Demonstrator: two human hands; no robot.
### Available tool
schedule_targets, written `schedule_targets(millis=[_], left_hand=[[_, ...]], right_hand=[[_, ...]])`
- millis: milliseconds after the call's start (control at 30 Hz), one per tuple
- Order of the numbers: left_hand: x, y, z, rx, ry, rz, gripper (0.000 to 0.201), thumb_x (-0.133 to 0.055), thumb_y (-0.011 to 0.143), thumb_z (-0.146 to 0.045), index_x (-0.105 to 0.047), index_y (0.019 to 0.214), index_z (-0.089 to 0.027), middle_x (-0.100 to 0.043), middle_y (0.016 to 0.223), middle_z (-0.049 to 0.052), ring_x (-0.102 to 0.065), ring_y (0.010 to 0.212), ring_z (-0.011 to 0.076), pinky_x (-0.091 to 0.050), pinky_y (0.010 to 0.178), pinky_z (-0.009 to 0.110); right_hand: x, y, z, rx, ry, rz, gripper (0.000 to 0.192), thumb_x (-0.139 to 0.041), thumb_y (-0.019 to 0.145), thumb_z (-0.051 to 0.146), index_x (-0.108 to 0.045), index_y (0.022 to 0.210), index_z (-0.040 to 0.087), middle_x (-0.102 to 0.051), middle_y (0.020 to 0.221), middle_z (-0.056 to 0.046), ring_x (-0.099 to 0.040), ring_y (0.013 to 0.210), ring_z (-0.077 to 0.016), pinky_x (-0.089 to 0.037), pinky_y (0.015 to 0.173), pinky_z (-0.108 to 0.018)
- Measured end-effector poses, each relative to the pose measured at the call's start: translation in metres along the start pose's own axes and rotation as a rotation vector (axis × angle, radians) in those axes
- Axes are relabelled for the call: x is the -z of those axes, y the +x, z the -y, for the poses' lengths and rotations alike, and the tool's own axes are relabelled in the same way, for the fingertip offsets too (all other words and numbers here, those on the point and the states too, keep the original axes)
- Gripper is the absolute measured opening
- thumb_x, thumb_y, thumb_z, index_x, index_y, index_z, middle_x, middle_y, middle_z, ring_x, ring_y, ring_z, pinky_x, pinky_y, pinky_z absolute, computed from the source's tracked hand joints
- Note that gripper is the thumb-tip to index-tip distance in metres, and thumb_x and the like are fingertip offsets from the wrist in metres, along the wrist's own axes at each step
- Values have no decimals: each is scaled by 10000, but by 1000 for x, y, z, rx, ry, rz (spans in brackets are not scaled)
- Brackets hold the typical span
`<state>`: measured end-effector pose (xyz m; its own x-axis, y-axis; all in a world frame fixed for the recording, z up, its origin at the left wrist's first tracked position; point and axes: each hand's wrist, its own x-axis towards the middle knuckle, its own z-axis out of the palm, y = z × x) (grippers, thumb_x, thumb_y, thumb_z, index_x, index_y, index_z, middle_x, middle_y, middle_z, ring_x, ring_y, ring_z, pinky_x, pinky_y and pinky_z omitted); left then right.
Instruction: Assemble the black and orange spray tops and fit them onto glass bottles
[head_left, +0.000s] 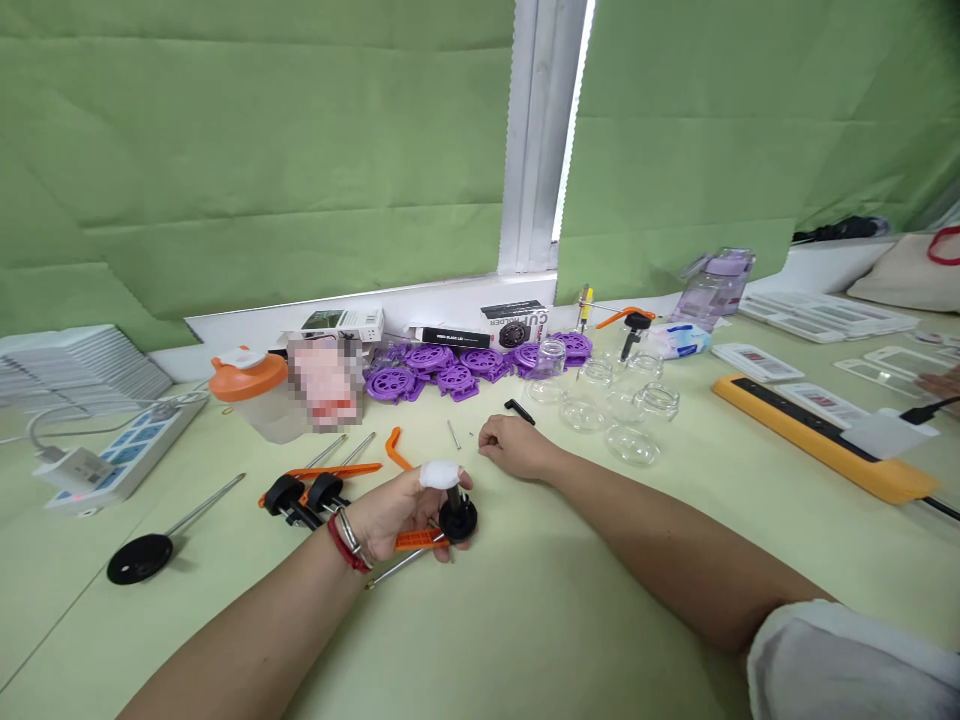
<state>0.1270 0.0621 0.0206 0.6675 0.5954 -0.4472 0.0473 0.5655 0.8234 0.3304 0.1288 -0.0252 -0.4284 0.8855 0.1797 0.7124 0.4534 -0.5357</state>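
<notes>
My left hand [409, 515], with white wrapping on its thumb, is closed around a black-and-orange assembly [457, 518] with a metal rod that sticks out below the palm. My right hand [517, 447] rests on the table, its fingers bent together at the tips; whatever they pinch, if anything, is too small to make out. Beside those fingertips lie a tiny part [471, 433] and a thin metal pin [454, 435]. A small black lever [519, 410] lies just behind the right hand. Two similar black-and-orange assemblies [304, 495] and a bent orange piece [396, 447] are near my left hand.
Purple plastic discs [431, 358] and several clear glass jars [634, 443] stand at the back. On the left are an orange-lidded shaker [251, 390], a power strip [127, 460] and a black disc with a rod [140, 558]. A yellow power strip [817, 435] lies right.
</notes>
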Motion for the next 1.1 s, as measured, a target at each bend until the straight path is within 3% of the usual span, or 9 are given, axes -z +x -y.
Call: schedule_targets(millis=[133, 233, 333, 433, 600, 733, 900, 1100], left_hand=[[-2, -1, -2, 10, 10, -9, 436, -552, 734, -477, -493, 1041, -173, -645, 692, 59, -639, 679, 255, -478, 552, 339], [-2, -1, -3, 20, 12, -9, 450, -555, 725, -491, -494, 1036, -170, -651, 701, 65, -641, 689, 261, -481, 558, 345], [0, 0, -2, 20, 18, -5, 446, -532, 735, -491, -493, 1043, -169, -650, 706, 70, -641, 691, 262, -483, 564, 350], [1, 1, -1, 9, 24, 9, 418, -508, 748, -484, -496, 1034, -179, -647, 714, 68, -640, 695, 259, -483, 566, 349], [1, 1, -1, 5, 39, 32, 368, -484, 768, -477, -531, 960, -166, -639, 710, 70, -633, 706, 246, -482, 575, 338], [0, 1, -1, -11, 41, 51, 403, -496, 756, -485, -556, 975, -154, -635, 697, 64, -617, 661, 222, -472, 551, 320], [0, 2, 0, -3, 38, 34, 446, -544, 702, -515, -578, 921, -129, -655, 717, 86, -590, 598, 194, -468, 529, 312], [1, 3, -1, -4, 43, 25, 422, -573, 669, -515, -569, 857, -137, -664, 728, 99, -614, 633, 225, -466, 520, 316]], right_hand=[[2, -7, 4, 6, 86, 17, 71, -573, 724, 131, -633, 690, 148, -619, 733, -39, -505, 617, -113, -364, 574, -238], [5, -12, 12, -57, 430, 38, 56, -582, 729, 171, -618, 765, 148, -559, 615, 8, -473, 543, -93, -365, 522, -226], [10, -19, 22, -91, 853, 152, 186, -644, 716, 262, -631, 845, 127, -557, 588, 20, -499, 522, -90, -398, 517, -234], [17, -25, 28, -67, 1048, 255, 257, -698, 683, 312, -658, 833, 107, -610, 629, -12, -525, 537, -94, -415, 527, -245], [17, -30, 36, -25, 1063, 332, 205, -669, 721, 283, -662, 820, 103, -630, 701, -30, -507, 535, -77, -407, 528, -238], [13, -32, 45, 15, 986, 289, 151, -642, 737, 251, -649, 812, 120, -600, 699, -1, -482, 552, -72, -405, 560, -239], [8, -34, 48, 150, 875, 235, 58, -606, 764, 187, -624, 798, 144, -606, 770, -1, -543, 728, -109, -424, 728, -267], [8, -34, 47, 187, 871, 221, 57, -613, 763, 192, -611, 793, 144, -590, 772, -1, -538, 721, -110, -418, 706, -250]])
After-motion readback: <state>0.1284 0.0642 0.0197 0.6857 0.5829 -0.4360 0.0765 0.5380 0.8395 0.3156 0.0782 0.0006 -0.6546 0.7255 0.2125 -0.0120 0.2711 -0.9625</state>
